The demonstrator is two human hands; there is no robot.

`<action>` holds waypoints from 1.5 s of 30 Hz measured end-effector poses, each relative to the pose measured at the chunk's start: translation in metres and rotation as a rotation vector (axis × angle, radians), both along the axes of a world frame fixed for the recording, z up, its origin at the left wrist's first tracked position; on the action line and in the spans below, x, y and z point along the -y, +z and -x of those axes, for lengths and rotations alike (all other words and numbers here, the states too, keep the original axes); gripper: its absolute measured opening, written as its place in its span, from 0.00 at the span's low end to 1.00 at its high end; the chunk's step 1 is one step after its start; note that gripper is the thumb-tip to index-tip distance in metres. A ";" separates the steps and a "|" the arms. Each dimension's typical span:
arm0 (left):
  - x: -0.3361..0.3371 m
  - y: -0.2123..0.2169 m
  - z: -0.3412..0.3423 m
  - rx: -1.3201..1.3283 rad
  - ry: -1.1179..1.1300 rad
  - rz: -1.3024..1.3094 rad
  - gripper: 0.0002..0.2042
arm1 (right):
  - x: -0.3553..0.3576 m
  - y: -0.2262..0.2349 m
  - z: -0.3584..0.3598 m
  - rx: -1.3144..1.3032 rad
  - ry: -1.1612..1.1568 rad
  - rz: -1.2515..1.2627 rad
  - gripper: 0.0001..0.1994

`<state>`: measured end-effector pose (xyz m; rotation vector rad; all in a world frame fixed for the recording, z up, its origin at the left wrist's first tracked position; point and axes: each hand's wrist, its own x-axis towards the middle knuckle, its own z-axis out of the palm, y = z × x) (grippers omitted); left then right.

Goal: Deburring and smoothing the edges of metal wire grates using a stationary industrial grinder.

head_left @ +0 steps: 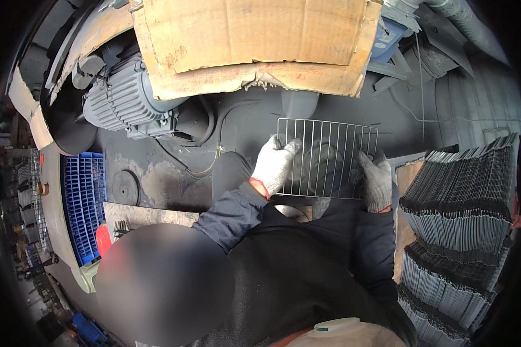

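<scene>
- Now the wire rack (328,157) is gripped at its left edge by the gloved left hand (275,163).
- Its right edge is clasped by the right hand (375,180).
- Stacked racks (463,191) are seen right of that hand.

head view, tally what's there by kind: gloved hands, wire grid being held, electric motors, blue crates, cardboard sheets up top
Gloved hands: 2, left hand and right hand
Wire grid held between them: 1
Grey electric motor: 1
Blue crate: 1
Cardboard sheet: 1
Total: 6
The stacked grids at right are too many to count.
</scene>
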<state>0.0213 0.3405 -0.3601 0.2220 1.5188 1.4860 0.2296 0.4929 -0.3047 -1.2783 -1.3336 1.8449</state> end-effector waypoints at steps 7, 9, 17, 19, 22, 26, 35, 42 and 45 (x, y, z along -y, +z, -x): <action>0.089 0.001 0.072 0.121 0.158 0.129 0.14 | 0.033 -0.078 0.079 -0.100 0.265 -0.013 0.15; 0.091 0.002 0.077 0.266 0.174 -0.012 0.15 | 0.035 -0.058 0.076 -0.086 0.296 0.074 0.14; -0.005 -0.005 0.033 0.307 -0.141 -0.096 0.04 | -0.016 0.003 -0.020 -0.092 -0.013 0.137 0.13; 0.005 0.004 0.040 0.447 -0.188 -0.190 0.04 | -0.016 -0.012 -0.007 -0.116 0.062 0.159 0.13; 0.058 -0.015 0.090 0.392 -0.080 0.011 0.07 | -0.001 -0.052 0.041 0.216 0.265 -0.006 0.14; 0.087 0.004 0.127 0.442 0.053 -0.026 0.09 | 0.032 -0.102 0.084 -0.239 0.300 0.025 0.12; -0.007 -0.040 0.042 0.221 -0.205 -0.157 0.06 | -0.021 -0.022 -0.020 -0.042 0.097 -0.036 0.16; 0.150 0.007 0.103 0.153 0.128 0.018 0.11 | 0.075 -0.057 0.104 -0.176 0.385 0.128 0.08; 0.188 0.048 0.078 0.000 0.198 0.015 0.11 | 0.105 -0.031 0.097 -0.274 0.406 0.257 0.09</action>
